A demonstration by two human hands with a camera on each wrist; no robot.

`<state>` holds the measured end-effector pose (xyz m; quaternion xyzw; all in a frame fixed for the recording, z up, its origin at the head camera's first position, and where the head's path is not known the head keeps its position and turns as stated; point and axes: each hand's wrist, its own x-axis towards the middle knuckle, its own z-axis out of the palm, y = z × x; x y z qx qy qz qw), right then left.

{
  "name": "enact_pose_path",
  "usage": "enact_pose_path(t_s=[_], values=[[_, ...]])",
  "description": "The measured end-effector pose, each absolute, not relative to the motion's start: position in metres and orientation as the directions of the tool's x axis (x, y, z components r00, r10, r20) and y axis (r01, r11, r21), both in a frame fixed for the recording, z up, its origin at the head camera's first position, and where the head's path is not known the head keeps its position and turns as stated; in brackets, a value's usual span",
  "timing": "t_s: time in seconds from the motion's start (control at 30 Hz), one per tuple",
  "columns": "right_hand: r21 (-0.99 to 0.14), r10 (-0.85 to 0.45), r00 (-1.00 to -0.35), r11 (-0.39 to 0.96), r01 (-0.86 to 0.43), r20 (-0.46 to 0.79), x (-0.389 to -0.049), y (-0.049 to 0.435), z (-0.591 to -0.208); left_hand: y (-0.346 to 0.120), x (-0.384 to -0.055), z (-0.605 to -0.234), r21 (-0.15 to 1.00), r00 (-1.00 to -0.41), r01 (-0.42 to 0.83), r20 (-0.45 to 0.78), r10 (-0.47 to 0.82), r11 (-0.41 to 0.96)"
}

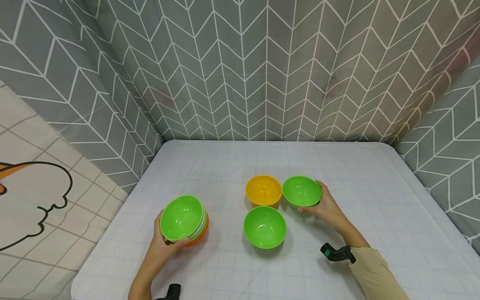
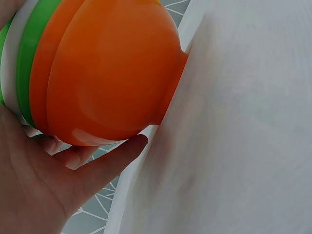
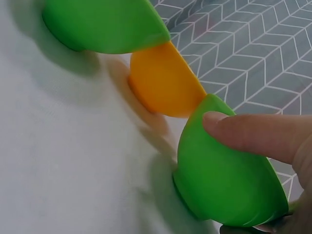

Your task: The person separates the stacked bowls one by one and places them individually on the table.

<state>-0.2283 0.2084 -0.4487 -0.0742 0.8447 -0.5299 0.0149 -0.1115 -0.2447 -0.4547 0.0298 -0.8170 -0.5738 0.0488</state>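
On the left, my left hand (image 1: 161, 246) grips a stack of nested bowls. A green bowl (image 1: 181, 218) tops it, with white, green and orange rims below; the lowest orange bowl (image 2: 112, 73) has its foot against the tabletop in the left wrist view. My right hand (image 1: 330, 206) holds a single green bowl (image 1: 301, 191), thumb on its near side in the right wrist view and the other fingers mostly hidden behind. Whether that bowl's foot touches the table, I cannot tell. Beside it stands a yellow bowl (image 1: 263, 190), and nearer to me another green bowl (image 1: 265, 227).
A white cloth-covered table (image 1: 225, 271) lies under everything. Grey curtains (image 1: 255, 75) with a white zigzag pattern hang behind it and at the sides. At the left is a tiled sheet (image 1: 71, 233) with a cartoon drawing.
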Motion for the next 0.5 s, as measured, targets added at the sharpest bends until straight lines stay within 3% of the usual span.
enact_pose_path(t_s=[0.5], values=[[-0.902, -0.129, -0.992, 0.429, -0.05, -0.006, -0.2265, 0.2105, -0.4559, -0.2441, -0.1109, -0.4548, 0.943, -0.994, 0.003, 0.04, -0.105, 0.333]])
